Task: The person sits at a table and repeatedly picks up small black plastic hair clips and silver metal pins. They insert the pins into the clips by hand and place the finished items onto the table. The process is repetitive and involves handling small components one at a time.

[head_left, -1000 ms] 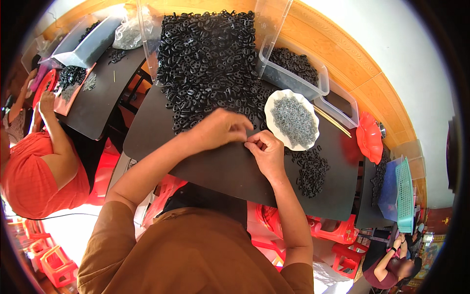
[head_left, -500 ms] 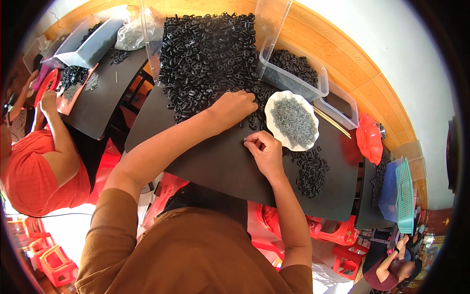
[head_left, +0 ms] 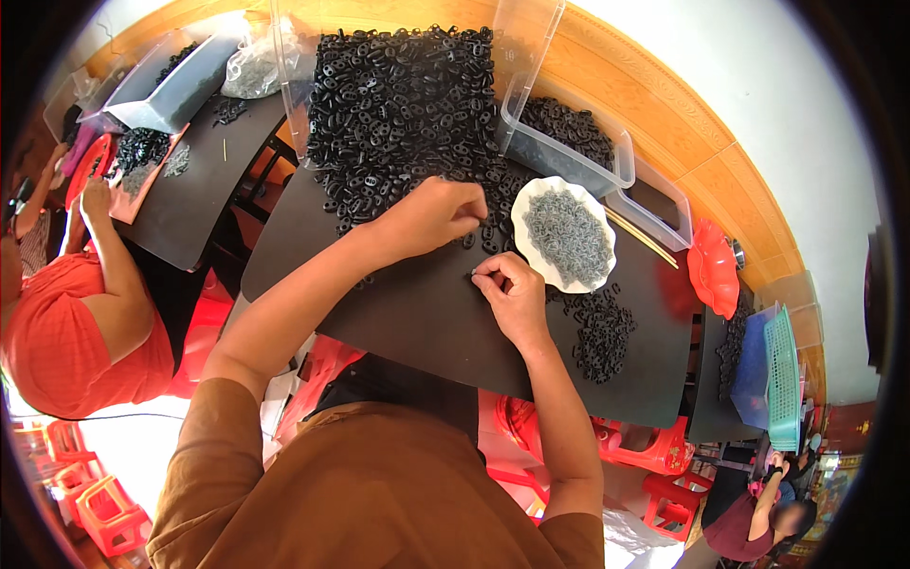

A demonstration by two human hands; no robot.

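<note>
My left hand [head_left: 435, 218] hovers at the near edge of a big heap of black oval plastic pieces with holes [head_left: 403, 100]. Its fingers are pinched together, and whatever they hold is hidden. Closer to me, my right hand [head_left: 514, 296] pinches a tiny greyish piece [head_left: 474, 274] between thumb and forefinger, just above the dark table [head_left: 427, 327]. Right beside it stands a white scalloped dish [head_left: 527, 258] full of small translucent grey pieces [head_left: 569, 232]. A smaller pile of black plastic pieces [head_left: 604, 337] lies to the right of my right hand.
Clear plastic bins [head_left: 621, 171] line the back, one holding more black pieces. Two thin sticks [head_left: 645, 234] and a red scalloped dish [head_left: 713, 268] lie at the right. A turquoise basket [head_left: 784, 379] stands beyond. A co-worker in red [head_left: 90, 332] sits at another table [head_left: 213, 175] on the left.
My left hand has drawn back slightly from the heap, toward the left and nearer to me, its fingers turning downward. My right hand has stayed in place.
</note>
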